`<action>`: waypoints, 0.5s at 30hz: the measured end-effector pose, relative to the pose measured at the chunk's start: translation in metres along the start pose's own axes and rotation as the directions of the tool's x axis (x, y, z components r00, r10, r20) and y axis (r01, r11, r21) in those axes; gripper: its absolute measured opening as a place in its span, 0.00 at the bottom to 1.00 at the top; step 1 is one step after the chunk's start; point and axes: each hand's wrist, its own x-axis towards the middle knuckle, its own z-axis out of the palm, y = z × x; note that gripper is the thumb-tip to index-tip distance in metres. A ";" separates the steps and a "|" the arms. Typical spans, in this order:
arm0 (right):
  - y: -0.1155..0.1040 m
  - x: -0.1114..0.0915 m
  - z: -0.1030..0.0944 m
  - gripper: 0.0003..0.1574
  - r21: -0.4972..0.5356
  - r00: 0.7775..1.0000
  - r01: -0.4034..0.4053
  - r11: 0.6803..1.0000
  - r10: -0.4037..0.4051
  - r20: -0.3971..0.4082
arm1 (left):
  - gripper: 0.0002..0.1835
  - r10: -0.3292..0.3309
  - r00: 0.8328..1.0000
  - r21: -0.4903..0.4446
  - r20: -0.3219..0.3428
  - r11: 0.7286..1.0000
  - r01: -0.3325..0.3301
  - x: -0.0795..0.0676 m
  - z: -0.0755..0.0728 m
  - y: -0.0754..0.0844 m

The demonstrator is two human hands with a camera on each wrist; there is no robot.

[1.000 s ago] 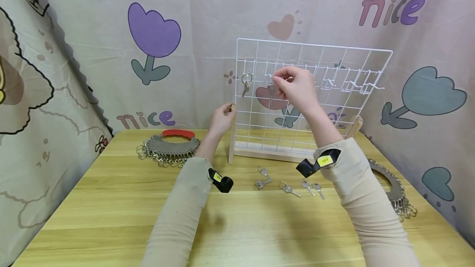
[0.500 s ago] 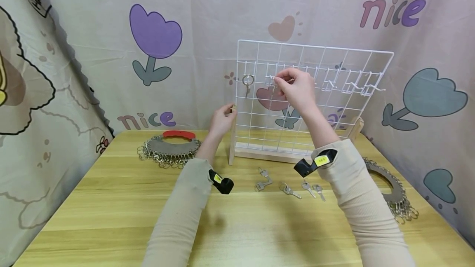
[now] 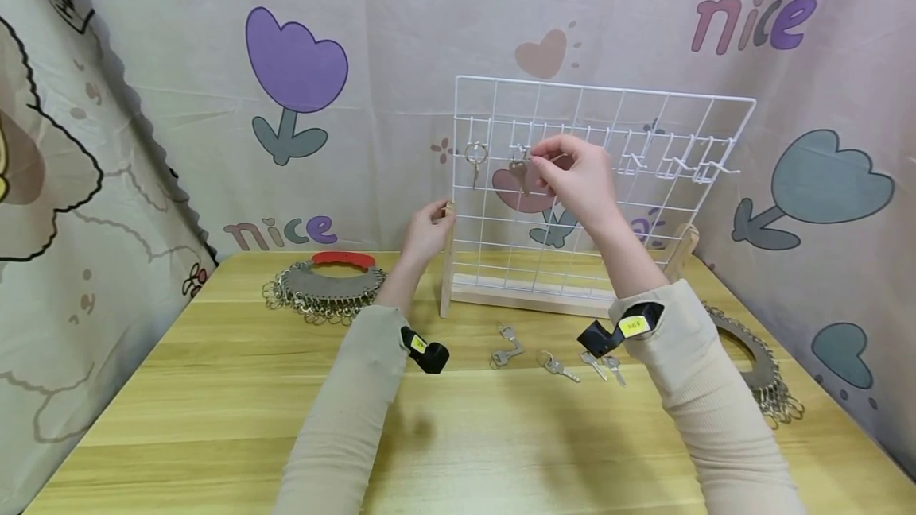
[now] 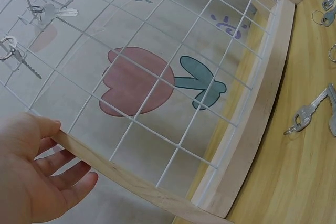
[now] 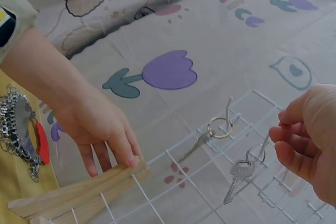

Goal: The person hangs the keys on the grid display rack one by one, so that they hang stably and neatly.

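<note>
My left hand (image 3: 425, 235) grips the top of the wooden post (image 4: 100, 169) at the left end of a white wire grid rack (image 3: 545, 82), thumb in front and fingers behind. Raised before the rack is my right hand (image 3: 581, 181), its fingers loosely bent. In the right wrist view, a silver key (image 5: 241, 171) hangs by its ring (image 5: 256, 153) on a hook, just left of the right fingertips (image 5: 276, 136), which are beside the hook's tip. One hook further left, another key (image 5: 195, 146) hangs from a brass-coloured ring (image 5: 219, 127).
More white hooks (image 3: 673, 167) line the rack to the right. Several loose keys (image 3: 561, 368) lie on the wooden table (image 3: 458, 451) in front. A grey curved plate fringed with rings, with a red handle (image 3: 343, 259), lies left; a similar grey plate (image 3: 766, 368) is at right.
The right hand has drawn slightly right, away from the second hook; the silver key's ring now hangs there apart from the fingers. The left hand stays on the post.
</note>
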 end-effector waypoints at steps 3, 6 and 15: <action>-0.002 -0.007 0.000 0.08 -0.011 0.999 0.014 1.000 -0.013 0.037 | 0.24 -0.018 1.000 -0.013 0.018 1.000 0.018 0.001 -0.002 0.001; 0.001 -0.016 0.000 0.07 -0.030 0.997 0.023 0.999 -0.020 0.079 | 0.24 -0.026 0.999 -0.014 0.026 1.000 0.026 -0.001 -0.003 0.003; 0.036 -0.061 0.006 0.06 -0.008 0.982 -0.053 0.999 0.054 0.179 | 0.24 -0.017 1.000 0.007 0.025 1.000 0.016 -0.002 -0.003 0.003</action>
